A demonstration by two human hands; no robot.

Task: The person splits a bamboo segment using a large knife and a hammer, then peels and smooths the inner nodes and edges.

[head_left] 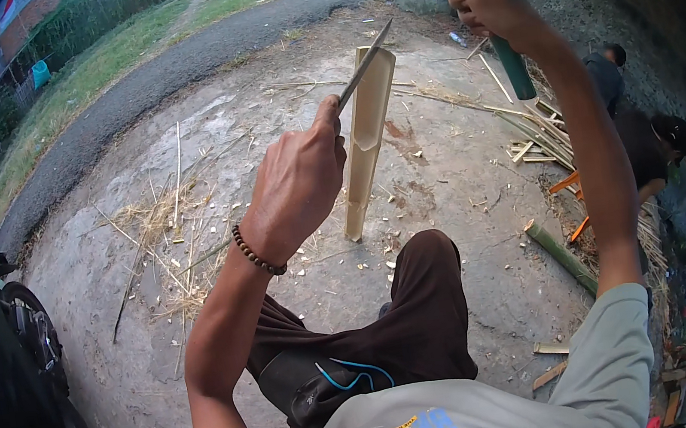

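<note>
Gripped in the closed left hand point(291, 182) is a knife point(359, 73), its blade laid across the top of the slat point(368, 107). Clasped in the raised right hand point(497, 3), above and right of the slat, is a bar point(513, 70) with a green lower end; its exact kind cannot be told.

By size, the ground point(72, 258) is seen first, spread all around the slat. Beyond it, a road point(143, 76) is curved; to its right, a wall point(593, 8) is seen. Far left of it, a bike point(28, 325) is partly cut off by the dark rim. Right of it, a pole point(561, 259) of green bamboo is laid down, and strips point(537, 141) are piled. The slat itself is stood nearly upright, its foot on the ground, touched by neither hand. Around its foot, chips point(303, 272) are scattered.

Judged from this pose, the splitting step is in hand, with the blade being set at the slat's top. A square downward blow on the knife's back seems called for, with the slat kept steady and the left fingers kept clear.
</note>
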